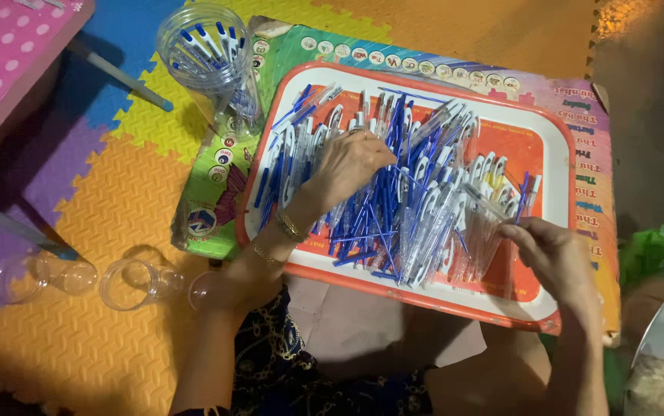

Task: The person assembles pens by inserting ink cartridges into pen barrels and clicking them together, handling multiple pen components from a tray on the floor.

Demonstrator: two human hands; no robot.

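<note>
Fingers (378, 154) splayed over pens (393, 208), palm down

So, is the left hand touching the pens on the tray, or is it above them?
Touching. In the head view, the left hand rests palm down on the pile of blue and white pens in the tray, with its fingers pressed among them.

My left hand (351, 166) covers some pens (393, 200); my right hand's (555, 258) fingertips blur behind a clear bag (486, 231).

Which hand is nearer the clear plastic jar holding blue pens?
Left. The left hand rests on the pen pile just right of the clear plastic jar; the right hand is at the tray's far-right side.
</note>
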